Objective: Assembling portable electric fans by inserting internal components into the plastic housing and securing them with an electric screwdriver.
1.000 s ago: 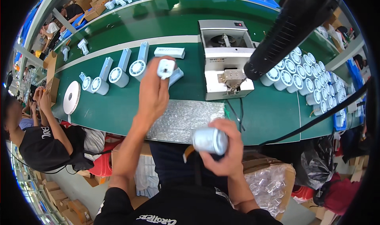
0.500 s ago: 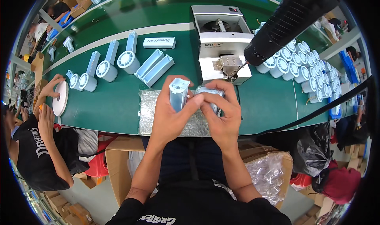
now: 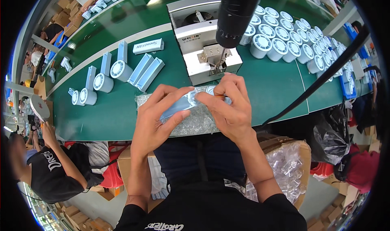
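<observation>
- Pale-blue plastic handle (image 3: 177,108) sits between the two hands, slanting over the bubble sheet (image 3: 185,128) near the front edge of the green table (image 3: 270,80).
- Writing: dark lettering runs across the front of the grey machine (image 3: 195,48); one closed shell (image 3: 148,46) bears dark print along its side; white letters on the wearer's black shirt (image 3: 219,210) below me, and on a co-worker's black top (image 3: 61,178) at left.
- Left hand (image 3: 153,116): gripping the handle, fingers arched along the far side, thumb on the near side.
- Right hand (image 3: 232,113): forearm rising from lower right, fingers curled, thumb and index drawn in at the handle's end. Part of a round cup (image 3: 210,89) shows beside these fingers, with a thin orange wire (image 3: 219,96). I cannot tell what the tips pinch.
- My count, centre: one machine, one black screwdriver (image 3: 237,15) above it, shaft reaching down to its front plate.
- Left side: four fan cups (image 3: 121,70), three long handle pieces (image 3: 105,63) behind them, two open shells (image 3: 148,73) side by side.
- Right side: crowded white-topped cups (image 3: 278,47), more than twenty; overlap hides the exact number.
- Far left: one white disc (image 3: 39,108), a co-worker's hand (image 3: 49,134) just below it.
</observation>
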{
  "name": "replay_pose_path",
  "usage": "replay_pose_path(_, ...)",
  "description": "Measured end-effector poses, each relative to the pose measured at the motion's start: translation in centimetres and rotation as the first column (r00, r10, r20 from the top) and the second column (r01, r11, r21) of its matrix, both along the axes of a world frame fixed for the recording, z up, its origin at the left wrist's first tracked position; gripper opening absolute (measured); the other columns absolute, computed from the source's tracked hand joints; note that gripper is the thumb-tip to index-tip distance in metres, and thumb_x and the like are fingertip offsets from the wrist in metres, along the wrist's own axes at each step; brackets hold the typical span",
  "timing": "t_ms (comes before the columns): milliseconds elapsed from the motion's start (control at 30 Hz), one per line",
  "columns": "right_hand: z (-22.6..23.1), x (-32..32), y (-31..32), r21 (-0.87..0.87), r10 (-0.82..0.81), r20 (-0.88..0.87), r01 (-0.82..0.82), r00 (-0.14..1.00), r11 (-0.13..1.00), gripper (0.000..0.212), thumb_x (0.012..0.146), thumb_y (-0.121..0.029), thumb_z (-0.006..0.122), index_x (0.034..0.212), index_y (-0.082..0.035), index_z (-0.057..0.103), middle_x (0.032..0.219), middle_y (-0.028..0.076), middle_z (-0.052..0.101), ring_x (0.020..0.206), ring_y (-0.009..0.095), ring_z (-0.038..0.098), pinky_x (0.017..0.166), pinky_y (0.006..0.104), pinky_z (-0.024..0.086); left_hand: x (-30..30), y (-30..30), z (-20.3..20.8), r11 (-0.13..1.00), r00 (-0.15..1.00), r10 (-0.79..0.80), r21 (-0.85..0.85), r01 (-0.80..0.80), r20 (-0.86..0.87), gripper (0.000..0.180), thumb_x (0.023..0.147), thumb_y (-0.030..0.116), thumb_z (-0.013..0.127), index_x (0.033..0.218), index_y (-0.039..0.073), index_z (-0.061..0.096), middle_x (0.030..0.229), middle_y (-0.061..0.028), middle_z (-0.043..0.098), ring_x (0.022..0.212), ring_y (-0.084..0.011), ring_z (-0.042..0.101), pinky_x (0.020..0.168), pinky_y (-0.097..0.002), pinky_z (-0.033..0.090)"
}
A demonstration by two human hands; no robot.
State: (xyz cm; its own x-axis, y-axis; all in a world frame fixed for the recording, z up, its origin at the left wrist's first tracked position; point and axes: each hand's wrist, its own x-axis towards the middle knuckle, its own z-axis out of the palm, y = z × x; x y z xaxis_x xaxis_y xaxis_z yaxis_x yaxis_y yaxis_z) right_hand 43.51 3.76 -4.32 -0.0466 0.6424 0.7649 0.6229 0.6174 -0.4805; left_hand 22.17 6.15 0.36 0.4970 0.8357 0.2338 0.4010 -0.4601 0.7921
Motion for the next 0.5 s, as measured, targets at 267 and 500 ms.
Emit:
replay_pose_path(267, -1.4, -0.6, -0.3, -0.026, 0.154, -0.131, -0.158, 0.979, 0.987, 0.023, 0.078, 0.004, 0.075, 0.098, -0.004, 0.067, 0.092, 0.008, 0.054, 0.093, 0.032, 0.056, 0.093, 0.0468, 0.049, 1.1, -0.3, 1.3, 0.992, 0.994, 0.026, 0.126, -0.013, -0.104, 0.019, 0.091, 0.016, 0.072, 0.107, 0.007, 0.067, 0.102, -0.0090, 0.066, 0.071, -0.0317, 0.065, 0.063, -0.0372, 0.051)
replay_pose_path(500, -2.0, 0.0, -0.4, -0.049, 0.239, -0.215, -0.254, 0.947, 0.966, 0.019, 0.082, 0.002, 0.075, 0.097, -0.003, 0.066, 0.093, 0.010, 0.059, 0.097, 0.033, 0.061, 0.096, 0.0471, 0.048, 0.8, 1.2, 2.8, 0.933, 0.954, -0.070, 0.321, 0.166, -0.292, 0.017, 0.090, 0.015, 0.075, 0.104, 0.011, 0.067, 0.102, -0.0048, 0.066, 0.068, -0.0278, 0.064, 0.058, -0.0370, 0.049)
